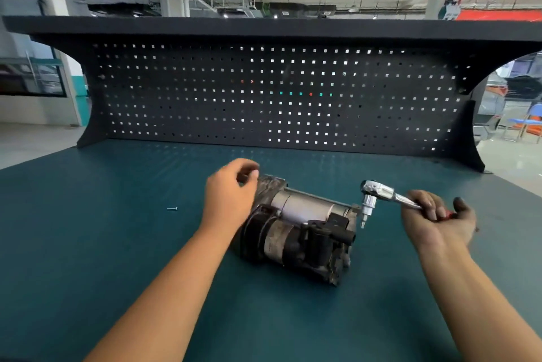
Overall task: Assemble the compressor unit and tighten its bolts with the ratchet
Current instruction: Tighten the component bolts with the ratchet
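The compressor unit (305, 229), dark and greasy with a silver cylinder on top, lies on its side in the middle of the teal bench top (117, 244). My left hand (230, 191) hovers at its far left end, fingers loosely curled with nothing visible in them. My right hand (437, 215) grips the handle of a chrome ratchet (378, 193). The ratchet's socket and bit point down just off the compressor's right end. A single small bolt (172, 208) lies loose on the bench to the left.
A dark pegboard back panel (278, 97) with a shelf on top closes off the far side of the bench. The bench's left edge runs diagonally at the left. Blue chairs (528, 121) stand beyond the bench at the far right.
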`<state>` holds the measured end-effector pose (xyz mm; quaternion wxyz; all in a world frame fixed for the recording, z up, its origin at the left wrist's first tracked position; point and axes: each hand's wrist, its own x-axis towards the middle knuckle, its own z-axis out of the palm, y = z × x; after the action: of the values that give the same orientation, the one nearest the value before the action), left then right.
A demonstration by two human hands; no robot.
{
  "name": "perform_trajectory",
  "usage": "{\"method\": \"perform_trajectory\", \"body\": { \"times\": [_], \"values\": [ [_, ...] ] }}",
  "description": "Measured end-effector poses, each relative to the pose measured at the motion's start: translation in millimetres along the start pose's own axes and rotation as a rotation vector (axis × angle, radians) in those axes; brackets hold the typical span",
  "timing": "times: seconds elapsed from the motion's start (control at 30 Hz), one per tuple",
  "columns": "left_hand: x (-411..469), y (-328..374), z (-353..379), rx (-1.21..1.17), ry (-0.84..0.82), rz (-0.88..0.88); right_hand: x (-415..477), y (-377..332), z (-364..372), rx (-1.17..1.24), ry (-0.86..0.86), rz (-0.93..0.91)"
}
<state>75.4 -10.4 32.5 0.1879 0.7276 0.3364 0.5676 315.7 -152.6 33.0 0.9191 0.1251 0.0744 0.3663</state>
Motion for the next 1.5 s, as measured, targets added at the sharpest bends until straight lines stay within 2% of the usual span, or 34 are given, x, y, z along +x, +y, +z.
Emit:
{"method": "perform_trajectory", "body": {
  "times": [0.07, 0.17, 0.23, 0.3, 0.43, 0.6, 0.77, 0.87, 0.97, 1.03, 1.07, 1.2, 1.4, 1.5],
  "values": [
    [22.9, -33.2, -23.2, 0.424, -0.065, -0.079, 4.0, 0.1, -2.6, 0.002, 0.026, -0.024],
    [36.7, -81.0, -46.0, 0.981, -0.350, -0.252, 1.0, 8.4, -2.2, -0.115, 0.037, 0.012],
    [37.3, -100.9, -52.8, 1.126, -0.490, -0.352, -1.8, 13.9, -3.0, -0.215, 0.022, 0.054],
    [36.0, -113.9, -54.6, 1.169, -0.521, -0.419, -1.6, 15.8, -4.2, -0.235, 0.015, 0.076],
    [30.1, -121.1, -49.1, 1.076, -0.426, -0.415, -0.5, 14.6, -5.3, -0.220, -0.007, 0.083],
    [20.8, -114.6, -45.6, 1.078, -0.441, -0.302, -2.7, 13.8, -4.8, -0.224, -0.008, 0.110],
    [16.9, -97.1, -45.4, 0.854, -0.384, -0.373, -4.1, 12.6, -4.9, -0.239, -0.014, 0.128],
    [7.2, -66.1, -36.5, 0.758, -0.396, -0.163, -5.2, 12.6, -4.3, -0.225, 0.003, 0.134],
    [-10.2, -15.6, -19.8, 0.461, -0.238, 0.071, -5.8, 13.0, -3.5, -0.210, 0.000, 0.139],
    [-18.4, 22.5, -12.6, 0.201, -0.130, 0.078, -6.3, 12.4, -3.1, -0.201, -0.001, 0.142],
    [-20.9, 37.7, -9.5, 0.079, -0.129, 0.050, -6.4, 11.8, -3.0, -0.197, 0.000, 0.141],
    [-25.3, 73.9, 5.4, -0.318, -0.371, -0.143, -5.4, 9.8, -2.9, -0.173, 0.003, 0.130],
    [-25.3, 80.2, 31.0, -0.209, -0.548, -0.139, 0.6, -0.5, 0.1, -0.082, 0.039, 0.070],
    [-21.8, 78.5, 34.8, -0.180, -0.578, -0.104, 2.0, -5.1, 1.6, -0.057, 0.055, 0.054]
  ]
}}
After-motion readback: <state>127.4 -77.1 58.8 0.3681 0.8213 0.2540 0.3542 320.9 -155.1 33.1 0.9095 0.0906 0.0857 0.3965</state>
